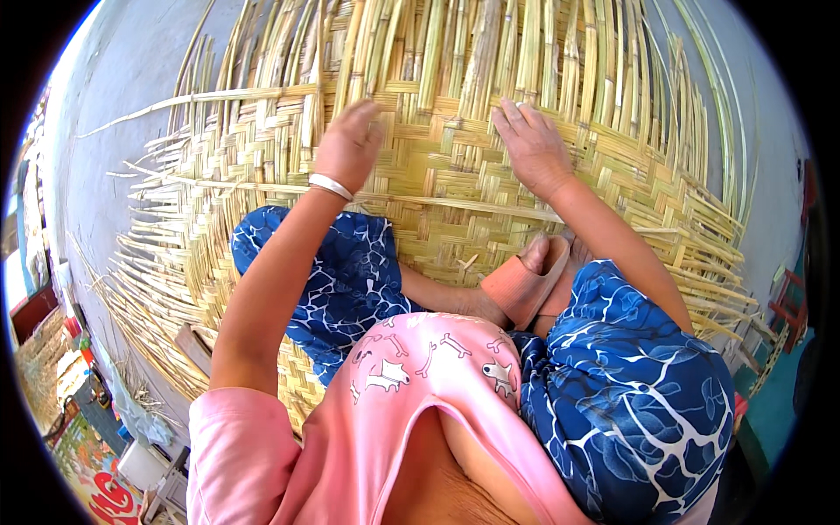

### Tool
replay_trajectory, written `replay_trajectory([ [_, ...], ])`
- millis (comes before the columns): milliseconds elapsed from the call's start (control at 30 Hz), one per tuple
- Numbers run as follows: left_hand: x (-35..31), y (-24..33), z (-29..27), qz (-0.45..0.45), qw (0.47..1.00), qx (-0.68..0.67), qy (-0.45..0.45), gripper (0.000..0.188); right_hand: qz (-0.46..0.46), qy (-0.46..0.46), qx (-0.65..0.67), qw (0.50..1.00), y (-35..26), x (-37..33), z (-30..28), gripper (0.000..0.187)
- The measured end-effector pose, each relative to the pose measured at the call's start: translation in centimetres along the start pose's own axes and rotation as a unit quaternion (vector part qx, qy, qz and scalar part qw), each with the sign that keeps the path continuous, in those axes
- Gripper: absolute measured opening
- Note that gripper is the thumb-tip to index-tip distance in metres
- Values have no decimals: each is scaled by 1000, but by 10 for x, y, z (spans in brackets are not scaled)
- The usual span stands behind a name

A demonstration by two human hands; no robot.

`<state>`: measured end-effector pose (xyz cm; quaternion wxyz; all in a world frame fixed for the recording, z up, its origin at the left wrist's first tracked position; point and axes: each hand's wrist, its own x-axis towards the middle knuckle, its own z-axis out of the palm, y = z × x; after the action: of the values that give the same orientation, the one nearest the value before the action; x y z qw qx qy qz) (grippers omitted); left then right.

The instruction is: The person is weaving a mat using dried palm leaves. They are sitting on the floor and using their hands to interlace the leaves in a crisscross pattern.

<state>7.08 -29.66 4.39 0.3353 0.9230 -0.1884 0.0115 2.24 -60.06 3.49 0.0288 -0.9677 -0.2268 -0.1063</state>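
A woven mat point(420, 162) of flat yellow-green split cane strips, looking like bamboo or reed, lies under and before me. Its long loose strips point(477, 52) fan away from the woven part at the far side. My left hand point(350, 144), with a white bangle at the wrist, is on the mat at the base of these strips. Its fingers are bent in, and what they hold, if anything, is hidden. To the right, my right hand point(534, 149) rests on the weave with fingers stretched out, their tips at the edge where the loose strips begin.
I sit on the mat, a foot in an orange sandal point(516, 284) resting on it. A long thin strip point(455, 203) crosses the weave nearer me. Loose ends stick out left and right over the grey floor point(114, 79). Household items stand at the lower left; a red chair point(787, 306) is at the right.
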Motion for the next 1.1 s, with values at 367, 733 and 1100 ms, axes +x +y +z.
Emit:
replay_trajectory([
  [367, 46, -121, -112, -425, 624, -598, 267, 34, 11, -71, -41, 997, -17, 2, -5, 46],
  [733, 46, -147, -112, -433, 648, -533, 330, 18, 61, -148, -40, 986, -25, 5, -6, 52],
  [1100, 51, -218, -186, -398, 549, -600, 425, 12, 43, -163, -43, 985, -30, 11, -15, 56],
])
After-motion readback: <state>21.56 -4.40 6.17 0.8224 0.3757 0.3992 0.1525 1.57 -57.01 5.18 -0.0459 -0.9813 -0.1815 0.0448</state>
